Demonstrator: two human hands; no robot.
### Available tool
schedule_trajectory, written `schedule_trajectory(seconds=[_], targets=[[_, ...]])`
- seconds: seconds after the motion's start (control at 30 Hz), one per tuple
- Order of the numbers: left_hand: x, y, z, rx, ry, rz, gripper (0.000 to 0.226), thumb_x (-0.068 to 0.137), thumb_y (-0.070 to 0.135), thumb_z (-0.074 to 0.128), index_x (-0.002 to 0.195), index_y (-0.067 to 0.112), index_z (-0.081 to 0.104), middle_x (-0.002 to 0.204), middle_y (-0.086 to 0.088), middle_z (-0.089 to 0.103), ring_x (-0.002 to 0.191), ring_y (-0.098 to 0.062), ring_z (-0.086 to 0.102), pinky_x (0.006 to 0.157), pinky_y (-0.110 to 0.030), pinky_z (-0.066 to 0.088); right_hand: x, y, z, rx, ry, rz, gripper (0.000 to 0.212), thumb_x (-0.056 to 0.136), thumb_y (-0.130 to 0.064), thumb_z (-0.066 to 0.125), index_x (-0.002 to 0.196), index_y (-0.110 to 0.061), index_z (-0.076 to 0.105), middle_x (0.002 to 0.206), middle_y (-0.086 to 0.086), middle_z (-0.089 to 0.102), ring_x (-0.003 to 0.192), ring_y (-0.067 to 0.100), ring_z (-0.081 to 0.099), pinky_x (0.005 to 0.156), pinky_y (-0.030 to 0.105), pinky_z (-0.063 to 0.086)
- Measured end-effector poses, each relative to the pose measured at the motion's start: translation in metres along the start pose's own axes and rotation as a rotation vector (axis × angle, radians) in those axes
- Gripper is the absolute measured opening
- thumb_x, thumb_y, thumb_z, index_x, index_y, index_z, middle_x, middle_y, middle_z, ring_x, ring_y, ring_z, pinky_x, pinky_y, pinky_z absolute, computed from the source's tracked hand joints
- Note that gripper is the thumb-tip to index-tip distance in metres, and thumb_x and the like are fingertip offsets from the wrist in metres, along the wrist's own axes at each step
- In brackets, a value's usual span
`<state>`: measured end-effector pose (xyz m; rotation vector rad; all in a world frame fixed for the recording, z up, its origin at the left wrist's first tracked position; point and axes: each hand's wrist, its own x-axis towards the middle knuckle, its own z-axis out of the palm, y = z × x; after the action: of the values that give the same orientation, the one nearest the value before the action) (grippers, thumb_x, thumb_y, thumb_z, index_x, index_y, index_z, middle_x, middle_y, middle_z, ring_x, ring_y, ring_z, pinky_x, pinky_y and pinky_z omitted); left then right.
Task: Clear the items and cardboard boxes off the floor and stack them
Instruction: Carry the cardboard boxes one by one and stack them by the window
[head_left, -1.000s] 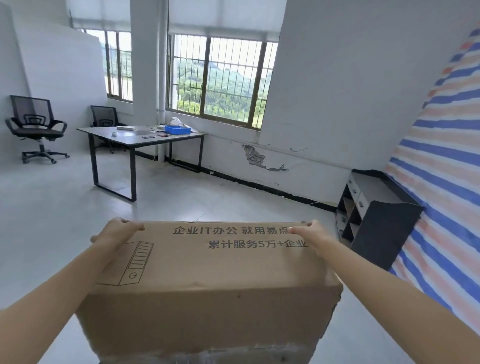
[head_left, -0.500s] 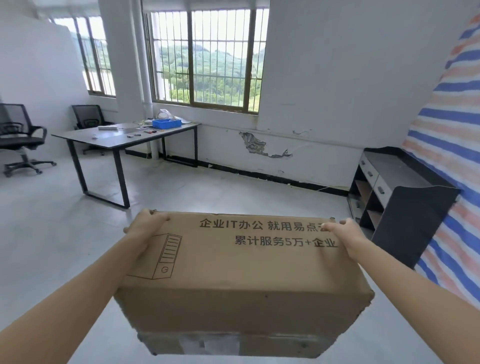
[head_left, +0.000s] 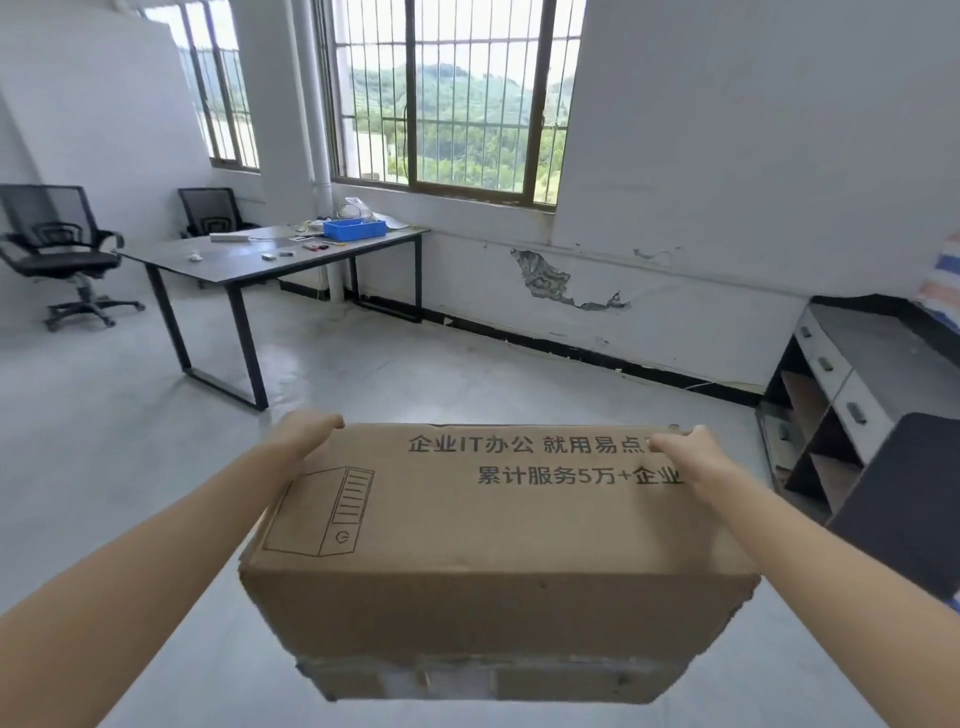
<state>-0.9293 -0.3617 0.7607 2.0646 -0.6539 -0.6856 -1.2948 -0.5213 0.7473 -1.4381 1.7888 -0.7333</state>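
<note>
box: brown corrugated cardboard box is being held in the air over the grey floor, near centre, between both forearms
axis: long axis is running left-right; the printed broad face is facing up, and a plain long side is facing the camera
tilt: the top is sitting roughly level, near edge lower in frame
underside: a taped cardboard layer is showing below the near side; cannot tell if it is a flap or a second box
print line 1: "企业IT办公 就用易点", the end is being covered by the right hand
print line 2: "累计服务5万+企业", the tail is also being hidden
graphic: a black line drawing of a tower PC is sitting at the left end of the top face
left hand: gripping the far left corner, fingers curling over the far edge
right hand: gripping the far right corner, fingers hooking over the far edge, palm lying on the print
far left: black-framed grey table is carrying a blue plastic tray; a black mesh office chair is standing left of it
right: grey drawer cabinet is standing by the wall
</note>
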Motion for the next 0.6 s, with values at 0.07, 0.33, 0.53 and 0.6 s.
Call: schedule_trajectory(seconds=[0.07,0.33,0.53,0.6], targets=[[0.027,0.004,0.009,0.006,0.034,0.000,0.041,0.091,0.012,0.054,0.127,-0.007,0.047,0.135,-0.021,0.046,0.120,-0.033,0.044,0.097,-0.036,0.036,0.050,0.000,0.021,0.039,-0.008,0.041,0.039,0.070,-0.032,0.067,0.094,-0.010,0.045,0.103,0.017,0.058,0.103,0.038,0.056,0.091,0.051,0.048],[0.194,0.028,0.013,0.024,0.080,-0.027,0.014,0.092,0.013,0.050,0.086,0.001,0.052,0.105,-0.019,0.049,0.096,-0.027,0.046,0.093,-0.039,0.041,0.139,-0.101,0.119,0.057,-0.063,0.009,0.023,0.088,-0.014,0.054,0.098,-0.006,0.035,0.069,0.009,0.049,0.083,0.032,0.054,0.078,0.041,0.048],[0.343,0.063,0.021,0.057,0.107,-0.072,0.035,0.091,0.021,0.052,0.061,0.012,0.036,0.090,-0.013,0.049,0.095,-0.026,0.042,0.102,-0.036,0.034,0.228,-0.178,0.187,0.010,-0.112,0.010,0.018,0.088,-0.015,0.055,0.082,-0.007,0.041,0.071,0.011,0.057,0.087,0.033,0.061,0.083,0.043,0.050],[0.385,0.074,0.029,0.076,0.097,-0.075,0.033,0.092,0.022,0.051,0.063,0.011,0.039,0.097,-0.013,0.046,0.101,-0.029,0.044,0.107,-0.039,0.031,0.253,-0.194,0.203,0.021,-0.104,0.032,0.022,0.089,-0.017,0.055,0.096,-0.007,0.037,0.072,0.010,0.054,0.085,0.031,0.058,0.081,0.042,0.049]])
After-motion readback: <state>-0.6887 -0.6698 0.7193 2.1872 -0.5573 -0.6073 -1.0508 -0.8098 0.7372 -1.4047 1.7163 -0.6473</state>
